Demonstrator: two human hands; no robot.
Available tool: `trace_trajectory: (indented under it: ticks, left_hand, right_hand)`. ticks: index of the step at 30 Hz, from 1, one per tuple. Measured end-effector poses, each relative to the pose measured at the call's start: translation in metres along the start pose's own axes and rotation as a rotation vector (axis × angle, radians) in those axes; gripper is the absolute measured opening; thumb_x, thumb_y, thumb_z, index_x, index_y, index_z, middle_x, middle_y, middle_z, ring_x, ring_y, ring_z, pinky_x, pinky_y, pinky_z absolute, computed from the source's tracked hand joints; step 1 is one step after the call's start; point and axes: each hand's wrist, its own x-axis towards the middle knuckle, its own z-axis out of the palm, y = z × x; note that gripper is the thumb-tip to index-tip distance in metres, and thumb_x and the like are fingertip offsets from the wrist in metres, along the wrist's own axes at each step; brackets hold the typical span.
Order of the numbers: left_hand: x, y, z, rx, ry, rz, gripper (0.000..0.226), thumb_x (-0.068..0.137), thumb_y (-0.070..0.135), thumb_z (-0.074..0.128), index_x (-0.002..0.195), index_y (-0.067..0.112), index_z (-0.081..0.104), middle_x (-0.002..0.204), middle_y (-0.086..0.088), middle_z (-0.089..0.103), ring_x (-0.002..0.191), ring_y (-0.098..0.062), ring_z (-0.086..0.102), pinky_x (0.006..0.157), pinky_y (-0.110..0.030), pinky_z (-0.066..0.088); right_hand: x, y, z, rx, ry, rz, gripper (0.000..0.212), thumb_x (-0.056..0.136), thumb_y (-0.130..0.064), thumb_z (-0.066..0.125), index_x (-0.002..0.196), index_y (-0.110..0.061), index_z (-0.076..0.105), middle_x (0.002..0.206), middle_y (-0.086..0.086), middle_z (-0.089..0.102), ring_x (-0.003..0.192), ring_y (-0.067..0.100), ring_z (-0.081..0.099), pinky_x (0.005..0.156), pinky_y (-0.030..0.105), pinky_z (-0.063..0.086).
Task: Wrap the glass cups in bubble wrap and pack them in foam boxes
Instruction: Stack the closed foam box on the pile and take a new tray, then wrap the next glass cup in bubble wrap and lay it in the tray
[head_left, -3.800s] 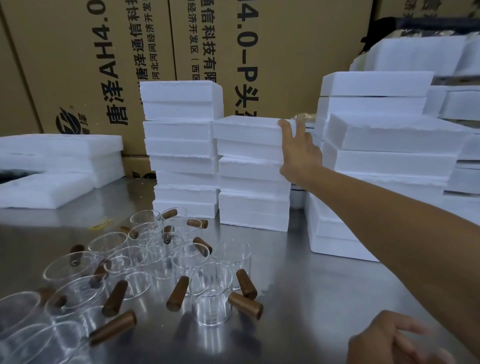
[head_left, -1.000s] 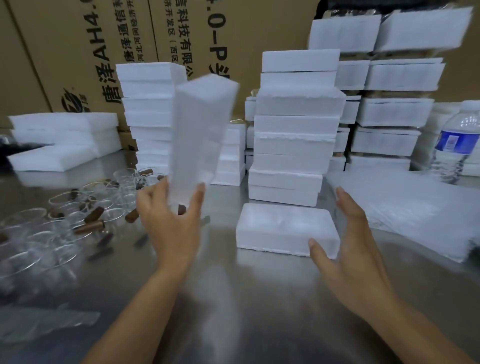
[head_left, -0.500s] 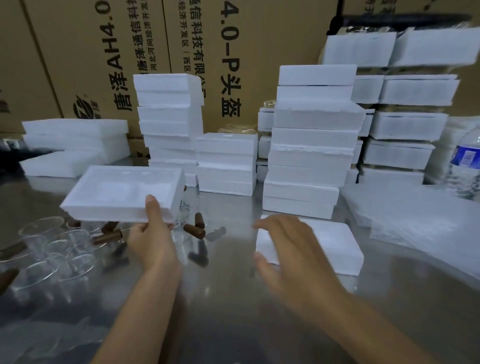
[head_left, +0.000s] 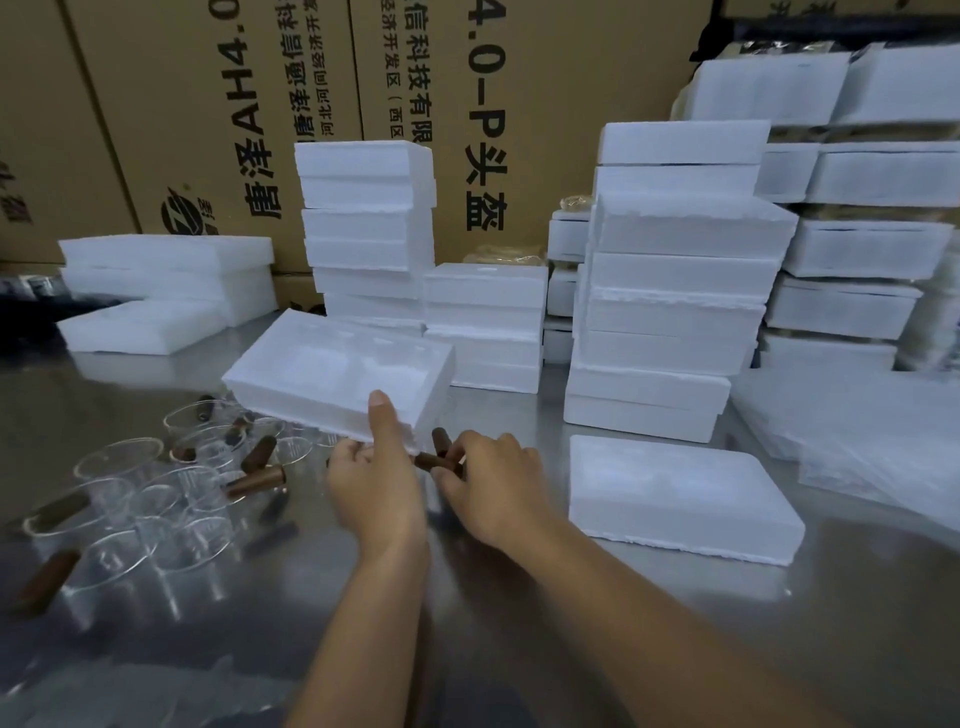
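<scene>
Left grip (head_left: 374, 467) pinches foam lid (head_left: 337, 374) by its near edge, tilted, left of foam base (head_left: 675, 493) on surface (head_left: 519, 639). Right grip (head_left: 493, 483) curled at a wooden handle (head_left: 434, 461); hold unclear. Glass cups (head_left: 156, 493) farther left: likely fragile, slick; take by handle.

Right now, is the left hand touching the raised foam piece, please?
Touching: the head view shows the left hand pinching the foam piece, thumb on its top.

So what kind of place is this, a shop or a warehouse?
Most likely a packing area in a warehouse: stacks of white foam boxes, large printed cardboard cartons behind them, and many glass cups with wooden handles spread over a steel table.
</scene>
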Motion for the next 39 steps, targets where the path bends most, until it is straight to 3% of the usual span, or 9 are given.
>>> trace_trajectory:
  ticks: [6,9,12,16,18,26,32,36,39]
  left_hand:
    - [-0.004,0.007,0.002,-0.079,0.002,-0.009,0.054,0.08,0.054,0.065,0.113,0.012,0.056,0.064,0.015,0.068,0.062,0.0,0.065,0.07,-0.027,0.051]
    - [-0.004,0.01,0.001,-0.087,0.016,0.013,0.049,0.081,0.054,0.064,0.109,0.016,0.05,0.056,0.022,0.064,0.055,0.005,0.062,0.068,-0.026,0.049]
    - [-0.001,0.009,0.001,-0.08,0.025,0.008,0.045,0.081,0.057,0.062,0.105,0.023,0.046,0.059,0.017,0.064,0.066,-0.004,0.064,0.074,-0.027,0.049]
    - [0.004,-0.001,0.006,-0.133,-0.076,-0.064,0.048,0.084,0.051,0.063,0.109,0.01,0.056,0.076,0.005,0.067,0.065,-0.009,0.06,0.052,-0.016,0.046]
    - [0.004,-0.008,0.008,-0.145,-0.134,-0.151,0.059,0.084,0.053,0.062,0.115,0.003,0.057,0.081,-0.003,0.065,0.066,-0.011,0.059,0.055,-0.021,0.045]
    - [0.019,-0.021,0.017,-0.031,-0.186,-0.157,0.056,0.084,0.062,0.054,0.101,0.009,0.062,0.073,-0.002,0.065,0.063,-0.012,0.061,0.055,-0.024,0.046]
    - [0.019,-0.021,0.016,-0.017,-0.185,-0.185,0.042,0.098,0.048,0.039,0.09,0.011,0.057,0.077,-0.004,0.061,0.064,-0.014,0.057,0.057,-0.026,0.044]
    - [-0.004,-0.007,0.013,0.095,0.014,0.081,0.026,0.1,0.036,0.041,0.1,0.009,0.044,0.078,0.002,0.053,0.063,0.003,0.052,0.052,-0.015,0.037]
    - [-0.035,0.008,0.013,-0.007,-0.179,0.331,0.017,0.098,0.033,0.047,0.096,0.018,0.039,0.08,0.007,0.049,0.057,0.01,0.051,0.052,-0.006,0.038]
  right_hand:
    - [-0.003,0.009,-0.013,0.065,0.089,0.051,0.025,0.096,-0.035,0.047,0.106,-0.017,0.061,0.101,0.008,0.058,0.098,0.026,0.05,0.084,0.034,0.038]
    - [-0.004,0.017,-0.029,0.143,0.139,0.07,0.017,0.094,-0.034,0.05,0.099,-0.022,0.061,0.1,0.005,0.06,0.097,0.023,0.054,0.084,0.033,0.042]
    - [-0.012,0.031,-0.047,0.205,0.19,0.073,0.012,0.092,-0.033,0.053,0.094,-0.025,0.061,0.098,-0.001,0.062,0.095,0.018,0.056,0.082,0.031,0.045]
    - [-0.037,0.059,-0.074,0.525,0.327,0.129,0.009,0.091,-0.022,0.058,0.082,-0.022,0.06,0.071,-0.02,0.064,0.079,-0.01,0.057,0.063,0.003,0.037]
    - [-0.052,0.077,-0.084,0.654,0.372,0.204,0.012,0.092,-0.022,0.057,0.081,-0.025,0.06,0.069,-0.018,0.067,0.077,-0.02,0.054,0.062,-0.003,0.035]
    - [-0.087,0.122,-0.098,0.753,0.428,0.347,0.008,0.092,-0.023,0.055,0.088,-0.022,0.061,0.068,-0.021,0.069,0.077,-0.026,0.051,0.057,-0.005,0.031]
    - [-0.088,0.119,-0.093,0.761,0.425,0.339,0.007,0.092,-0.023,0.056,0.087,-0.024,0.061,0.07,-0.019,0.07,0.077,-0.023,0.053,0.06,-0.002,0.034]
    - [-0.089,0.12,-0.094,0.862,0.424,0.367,0.01,0.093,-0.027,0.054,0.089,-0.024,0.063,0.075,-0.021,0.071,0.079,-0.022,0.055,0.07,0.012,0.033]
    - [-0.088,0.119,-0.095,0.916,0.426,0.381,0.01,0.094,-0.025,0.054,0.09,-0.023,0.063,0.074,-0.019,0.071,0.08,-0.015,0.059,0.075,0.018,0.038]
